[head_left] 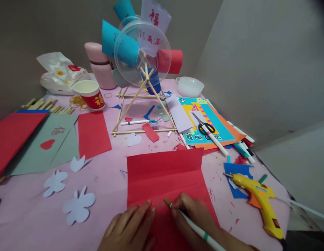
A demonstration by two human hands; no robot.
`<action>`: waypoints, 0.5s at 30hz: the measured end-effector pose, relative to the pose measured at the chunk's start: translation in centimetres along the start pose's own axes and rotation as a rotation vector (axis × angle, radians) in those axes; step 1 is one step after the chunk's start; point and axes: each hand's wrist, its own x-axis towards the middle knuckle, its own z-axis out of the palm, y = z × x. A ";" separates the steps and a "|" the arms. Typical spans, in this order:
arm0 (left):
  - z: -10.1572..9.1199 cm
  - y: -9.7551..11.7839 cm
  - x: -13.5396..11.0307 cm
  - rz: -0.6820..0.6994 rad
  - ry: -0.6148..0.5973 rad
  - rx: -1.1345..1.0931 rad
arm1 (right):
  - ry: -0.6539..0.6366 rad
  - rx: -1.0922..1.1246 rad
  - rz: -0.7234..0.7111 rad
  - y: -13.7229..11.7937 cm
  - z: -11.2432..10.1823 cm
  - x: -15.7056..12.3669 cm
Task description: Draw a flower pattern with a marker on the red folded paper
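A folded red paper sheet (164, 174) lies on the pink table (106, 181) right in front of me. My left hand (130, 228) rests flat on its near edge, fingers together, pinning it down. My right hand (195, 216) grips a white pen with a green tip (189, 223), and the tip touches the red paper just right of my left fingertips.
A yellow glue gun (263, 205) lies at the right. Scissors (205, 126) and pens rest on coloured sheets behind it. A stick-and-cup wheel model (142, 66), a red paper cup (90, 94), a pink flask (100, 66) and a bowl (189, 86) stand farther back. White cut-out flowers (78, 207) lie left.
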 end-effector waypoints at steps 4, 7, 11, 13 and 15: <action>0.1 0.0 -0.3 -0.029 -0.016 -0.036 | -0.008 0.005 -0.027 0.1 0.1 0.0; 0.3 0.0 -0.5 -0.031 -0.018 -0.044 | -0.013 -0.003 -0.003 0.0 0.0 0.0; 0.4 -0.1 -0.7 -0.029 -0.014 -0.032 | -0.033 -0.002 0.017 -0.2 -0.1 0.1; 0.4 -0.1 -0.7 -0.026 -0.011 -0.027 | -0.022 0.018 0.002 -0.4 -0.2 0.2; 0.3 0.0 -0.6 -0.033 -0.014 -0.030 | -0.007 0.019 0.004 -0.4 -0.2 0.2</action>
